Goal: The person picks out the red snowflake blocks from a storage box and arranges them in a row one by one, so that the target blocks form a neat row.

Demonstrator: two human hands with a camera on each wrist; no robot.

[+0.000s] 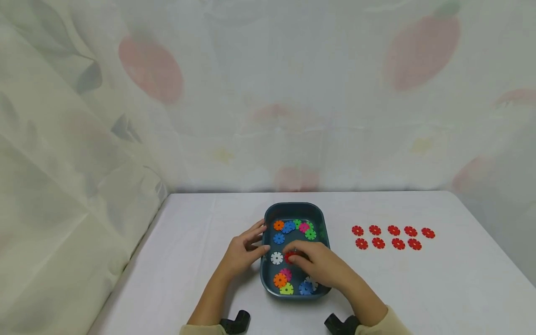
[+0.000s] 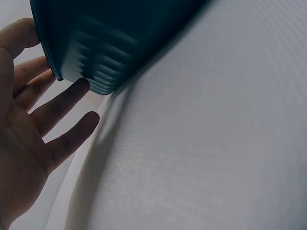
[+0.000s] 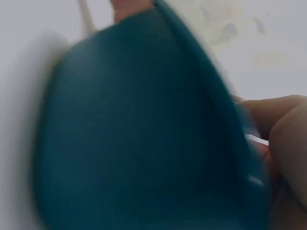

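Your right hand [image 1: 320,265] is inside the tray [image 1: 293,208], fingers curled over a red disc [image 1: 290,256] near the tray's middle; it looks pinched, though the fingers hide most of it. Your left hand [image 1: 243,251] rests with fingers spread and fairly straight against the tray's left wall, holding nothing; the left wrist view shows the same, fingertips [image 2: 79,88] just touching the ribbed outer wall. The right wrist view is blurred and shows little beyond the tray's side.

The tray sits mid-desk [image 1: 418,288], near you. To its right, well apart, red discs [image 1: 393,237] lie in two rows: five far, four near, nine in all.

What could go wrong: the discs in the tray lie close and some overlap, so your fingers may drag a neighbour, such as the white disc [image 1: 277,258] just left of the red one. If your left hand only touches the wall, the tray may slide as you lift.

Count in the tray, as far as visible: two orange, about three blue, two green, two pink, one yellow-green, one fully visible white and another half hidden under your right hand, plus the red one.
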